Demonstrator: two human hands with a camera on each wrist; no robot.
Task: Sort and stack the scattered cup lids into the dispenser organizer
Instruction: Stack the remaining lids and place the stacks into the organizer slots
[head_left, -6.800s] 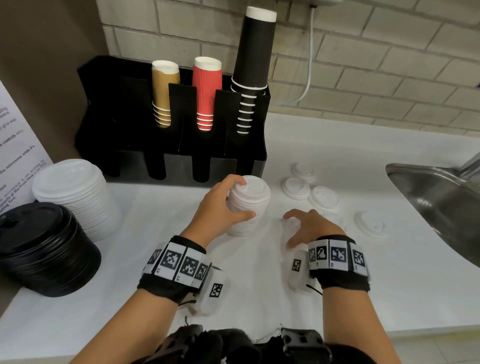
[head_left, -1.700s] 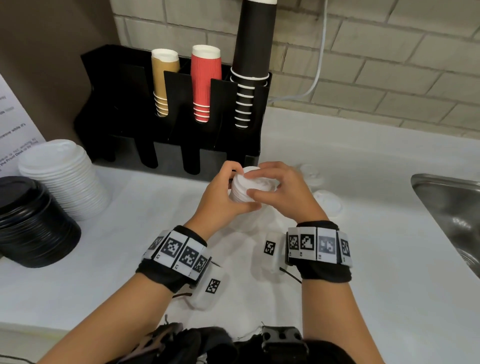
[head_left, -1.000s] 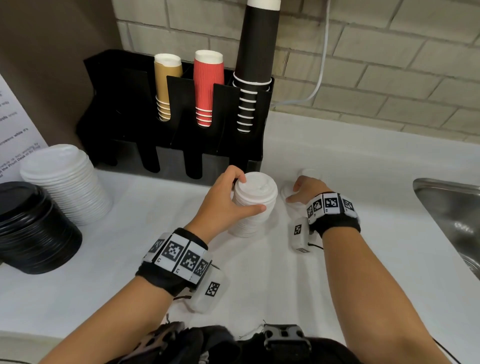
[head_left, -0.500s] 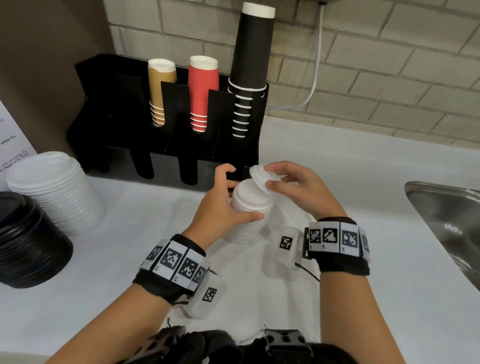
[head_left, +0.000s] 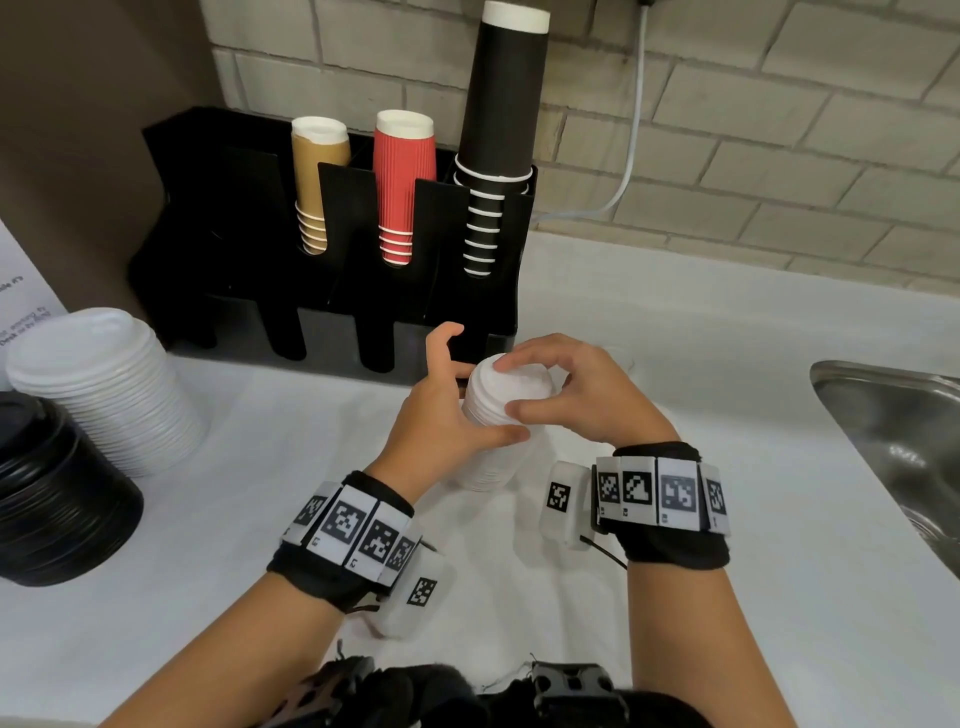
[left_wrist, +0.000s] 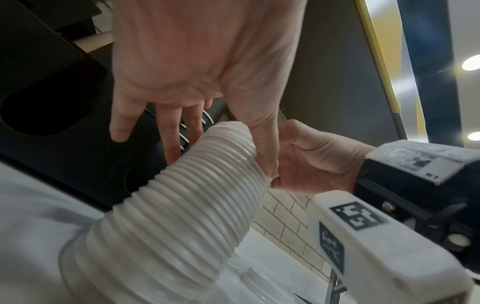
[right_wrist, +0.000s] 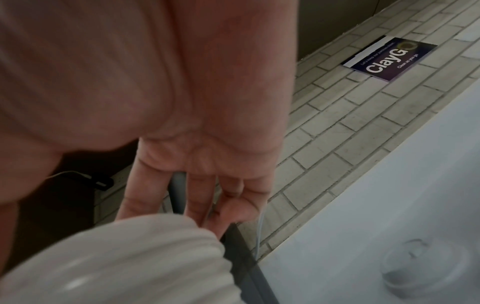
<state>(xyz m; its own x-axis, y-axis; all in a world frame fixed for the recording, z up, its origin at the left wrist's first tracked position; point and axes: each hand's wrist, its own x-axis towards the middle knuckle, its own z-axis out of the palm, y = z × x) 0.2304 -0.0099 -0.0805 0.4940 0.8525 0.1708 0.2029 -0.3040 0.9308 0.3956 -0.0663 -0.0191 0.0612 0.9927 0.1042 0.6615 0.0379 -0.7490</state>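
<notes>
A tall stack of small white lids (head_left: 493, 447) stands on the white counter in front of the black organizer (head_left: 234, 218). My left hand (head_left: 467, 400) holds the stack from the left, thumb across its near side and index finger raised. My right hand (head_left: 524, 389) pinches the top lid (head_left: 514, 387) on the stack with thumb and fingertips. In the left wrist view the ribbed stack (left_wrist: 182, 205) leans against my thumb, and the fingers lie behind it. The right wrist view shows the stack's top (right_wrist: 116, 257) below my fingers (right_wrist: 202, 195). One loose lid (right_wrist: 426, 267) lies on the counter.
The organizer holds tan cups (head_left: 314, 182), red cups (head_left: 402, 182) and tall black cups (head_left: 498, 135). A stack of large white lids (head_left: 104, 384) and a stack of black lids (head_left: 52, 499) stand at the left. A steel sink (head_left: 893, 441) is at the right.
A second ago my right hand picked a lid off the counter. It then held that lid tilted over the stack, and now the lid sits flat on top. The left hand stayed on the stack.
</notes>
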